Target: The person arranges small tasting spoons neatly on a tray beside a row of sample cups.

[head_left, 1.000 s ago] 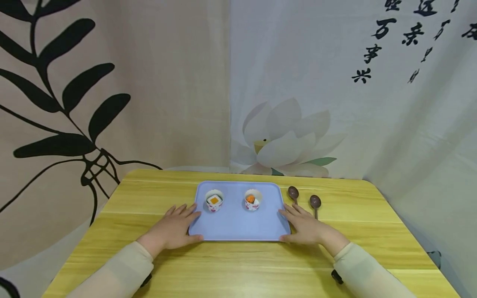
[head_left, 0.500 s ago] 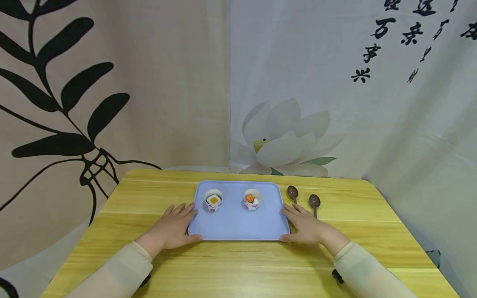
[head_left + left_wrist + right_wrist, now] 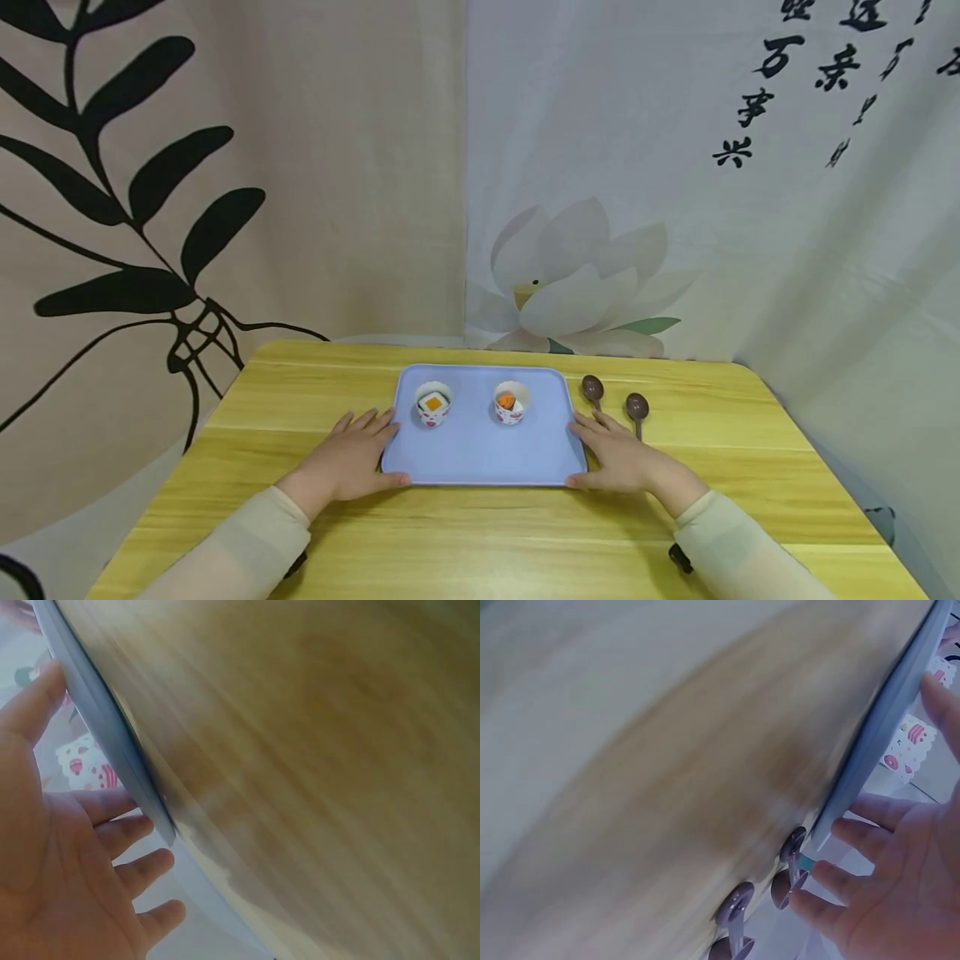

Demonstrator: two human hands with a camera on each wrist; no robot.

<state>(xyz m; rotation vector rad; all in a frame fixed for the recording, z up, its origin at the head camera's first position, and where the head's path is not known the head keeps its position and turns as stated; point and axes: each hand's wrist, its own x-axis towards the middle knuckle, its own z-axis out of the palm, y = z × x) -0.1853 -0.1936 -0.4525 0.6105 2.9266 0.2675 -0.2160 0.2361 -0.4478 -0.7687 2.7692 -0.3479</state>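
A pale blue tray (image 3: pixel 483 454) lies on the table. My left hand (image 3: pixel 337 462) touches its left side, thumb at the front corner and fingers spread along the edge. On the opposite side, my right hand (image 3: pixel 626 462) touches the tray the same way. The left wrist view shows mostly straight fingers (image 3: pixel 150 866) against the rim. Two small patterned paper cups stand on the tray. The left cup (image 3: pixel 432 420) holds a white square piece with a yellow-orange centre; the right cup (image 3: pixel 510 416) holds an orange piece beside something white.
Two dark brown spoons, a nearer one (image 3: pixel 637 406) and a farther one (image 3: pixel 592 387), lie right of the tray, close to my right fingers. The wooden table (image 3: pixel 480 542) ends at a printed curtain (image 3: pixel 360 208) behind.
The hands, tray, cups and spoons keep their places. My left fingers have shifted slightly outward at the tray's left edge. The head view drifts only slightly.
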